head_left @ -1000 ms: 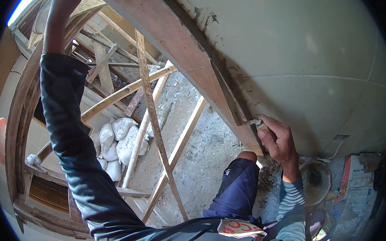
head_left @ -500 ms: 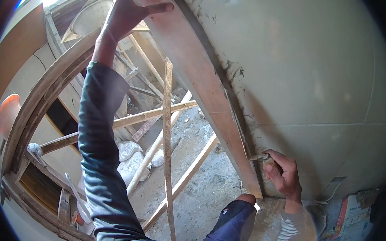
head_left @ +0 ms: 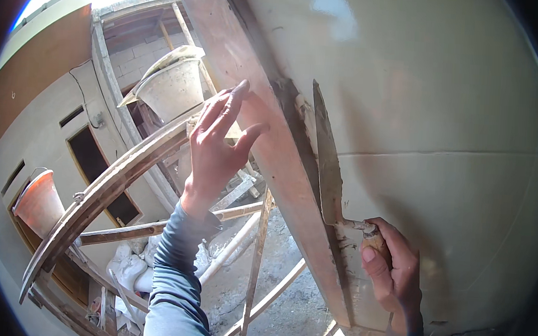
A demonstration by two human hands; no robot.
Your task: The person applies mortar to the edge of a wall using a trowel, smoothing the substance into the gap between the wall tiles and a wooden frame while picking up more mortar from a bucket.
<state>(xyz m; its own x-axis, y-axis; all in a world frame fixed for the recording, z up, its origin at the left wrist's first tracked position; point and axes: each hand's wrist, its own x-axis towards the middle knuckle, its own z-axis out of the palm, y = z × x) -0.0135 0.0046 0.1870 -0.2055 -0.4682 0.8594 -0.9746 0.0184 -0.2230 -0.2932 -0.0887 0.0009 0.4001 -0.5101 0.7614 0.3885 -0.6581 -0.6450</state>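
Observation:
My right hand (head_left: 398, 271) is closed round the wooden handle of a pointed trowel (head_left: 328, 162). The blade points upward, its long edge along the dark mortar strip (head_left: 296, 123) between a long plank (head_left: 281, 162) and the smooth cream wall (head_left: 434, 92). My left hand (head_left: 216, 141) has its fingers stretched out and thumb apart. Its fingertips and thumb overlap the left side of the plank; whether they touch it I cannot tell. Some wet-looking mortar sticks out beside the upper part of the blade.
A curved wooden frame (head_left: 105, 173) stands on the left, with an orange bucket (head_left: 42, 203) by it and a pale bucket (head_left: 172, 88) behind. Thin wooden poles (head_left: 257, 266) cross over the rough floor (head_left: 283, 292). White sacks (head_left: 129, 264) lie behind the poles.
My left hand has come off the upper part of the plank and moved lower. My right hand still grips the trowel, whose blade now shows in full. The view has shifted.

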